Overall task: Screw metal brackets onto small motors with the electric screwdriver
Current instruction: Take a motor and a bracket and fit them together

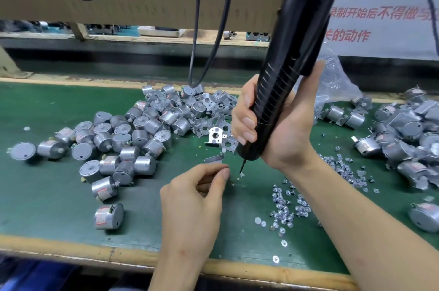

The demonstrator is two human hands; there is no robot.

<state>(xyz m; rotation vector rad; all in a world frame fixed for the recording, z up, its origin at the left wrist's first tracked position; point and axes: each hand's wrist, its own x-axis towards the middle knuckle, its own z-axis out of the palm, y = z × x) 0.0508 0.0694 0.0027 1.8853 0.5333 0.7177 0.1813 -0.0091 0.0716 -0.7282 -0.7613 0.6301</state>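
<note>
Soft, even light is falling from overhead onto the green counter [59, 105], leaving only faint shadows beneath the motors [123, 134]. One loose bracket [215, 135] is glaring almost white, and the scattered screws [285, 210] are glinting. The wide lens is bowing the counter's edges, while the dim background beyond is sitting out of focus, slightly smeared.
</note>
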